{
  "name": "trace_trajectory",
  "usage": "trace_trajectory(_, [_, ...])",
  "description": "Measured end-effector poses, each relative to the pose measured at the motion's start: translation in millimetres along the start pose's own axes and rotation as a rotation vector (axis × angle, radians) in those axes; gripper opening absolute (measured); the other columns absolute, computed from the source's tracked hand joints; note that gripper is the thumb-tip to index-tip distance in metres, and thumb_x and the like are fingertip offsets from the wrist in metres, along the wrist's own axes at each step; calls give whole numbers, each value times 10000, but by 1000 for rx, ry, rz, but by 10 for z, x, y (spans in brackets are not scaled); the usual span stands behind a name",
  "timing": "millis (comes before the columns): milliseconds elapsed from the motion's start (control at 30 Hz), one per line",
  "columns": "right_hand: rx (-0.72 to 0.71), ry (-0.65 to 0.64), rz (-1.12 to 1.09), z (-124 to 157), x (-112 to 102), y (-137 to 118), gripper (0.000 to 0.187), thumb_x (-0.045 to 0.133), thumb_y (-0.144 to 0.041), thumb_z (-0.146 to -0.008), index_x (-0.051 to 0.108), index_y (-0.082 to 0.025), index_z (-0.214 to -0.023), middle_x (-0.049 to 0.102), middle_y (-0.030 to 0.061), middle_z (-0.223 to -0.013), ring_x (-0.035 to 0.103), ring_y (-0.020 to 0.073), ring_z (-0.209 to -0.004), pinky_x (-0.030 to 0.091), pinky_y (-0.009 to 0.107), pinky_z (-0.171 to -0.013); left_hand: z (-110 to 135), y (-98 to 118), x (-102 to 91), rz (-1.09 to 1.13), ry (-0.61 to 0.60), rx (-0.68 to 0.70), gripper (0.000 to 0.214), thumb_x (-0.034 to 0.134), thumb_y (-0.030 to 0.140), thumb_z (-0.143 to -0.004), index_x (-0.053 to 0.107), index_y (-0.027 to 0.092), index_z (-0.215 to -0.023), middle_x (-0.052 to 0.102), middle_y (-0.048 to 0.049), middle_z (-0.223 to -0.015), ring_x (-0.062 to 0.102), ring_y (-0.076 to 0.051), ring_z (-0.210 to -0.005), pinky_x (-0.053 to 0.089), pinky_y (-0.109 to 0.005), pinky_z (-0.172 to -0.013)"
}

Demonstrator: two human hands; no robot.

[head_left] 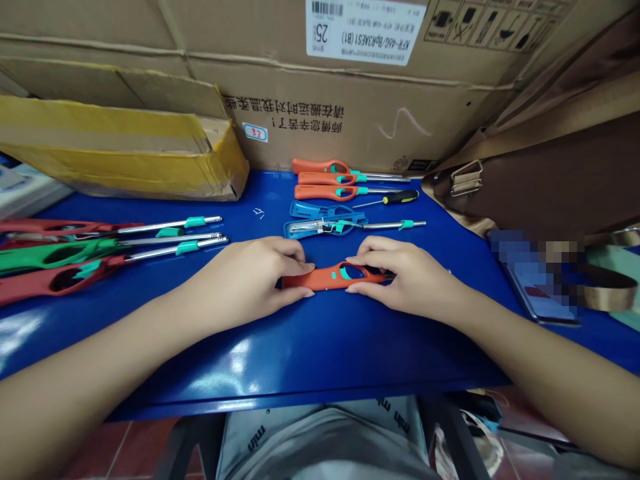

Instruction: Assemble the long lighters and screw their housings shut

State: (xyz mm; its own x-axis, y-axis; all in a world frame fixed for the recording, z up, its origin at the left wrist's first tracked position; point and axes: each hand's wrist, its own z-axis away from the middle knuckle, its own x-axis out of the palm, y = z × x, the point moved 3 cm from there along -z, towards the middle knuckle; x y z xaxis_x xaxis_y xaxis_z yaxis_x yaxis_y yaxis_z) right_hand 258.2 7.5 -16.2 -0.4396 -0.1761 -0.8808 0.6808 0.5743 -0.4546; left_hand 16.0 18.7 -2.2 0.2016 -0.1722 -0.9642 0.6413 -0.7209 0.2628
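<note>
An orange lighter body [333, 277] with a teal trigger lies flat on the blue table [310, 347], held between both my hands. My left hand [253, 277] grips its left end with fingers curled over it. My right hand [405, 273] pinches its right end, thumb below and fingers on top. Just behind it lies an opened blue lighter [325, 223] with its metal tube pointing right.
Three orange lighters [330, 180] and a yellow-handled screwdriver [395, 198] lie at the back. Several red and green lighters [75, 250] lie at the left. Cardboard boxes [350, 100] wall the back; a brown bag [550, 173] and a phone [537, 287] sit at the right.
</note>
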Motion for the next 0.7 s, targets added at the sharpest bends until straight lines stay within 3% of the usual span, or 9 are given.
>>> trace_trajectory(267, [-100, -15, 244, -11, -38, -81, 300, 694, -349, -915, 733, -202, -1174, 722, 68, -1055, 673, 210, -900, 476, 310, -713, 20, 108, 32, -169, 52, 112, 214, 673, 275, -915, 753, 161, -1077, 729, -86, -1028, 708, -271, -921, 559, -374, -768])
trace_trajectory(467, [-233, -21, 270, 5, -102, -80, 306, 515, -353, -1043, 740, -152, -1100, 746, 87, -1023, 680, 226, -929, 492, 346, -798, -8, 92, 35, -89, 124, 174, 294, 485, 344, -1068, 702, 147, -1058, 690, -66, -946, 683, -221, -827, 514, -340, -739])
trace_trajectory(567, [-256, -16, 259, 25, -120, -87, 339, 487, -359, -1059, 741, -139, -1014, 727, 81, -918, 649, 216, -836, 478, 347, -767, -4, 107, 33, -19, 121, 192, 345, 451, 384, -1086, 684, 150, -986, 653, -39, -847, 638, -190, -743, 474, -315, -695])
trace_trajectory(700, [-273, -4, 272, 45, -139, -111, 356, 493, -363, -1055, 736, -136, -929, 692, 70, -838, 611, 205, -762, 447, 347, -735, 4, 135, 46, 47, 110, 190, 346, 430, 363, -1093, 685, 134, -1043, 644, -43, -852, 630, -190, -767, 470, -311, -721])
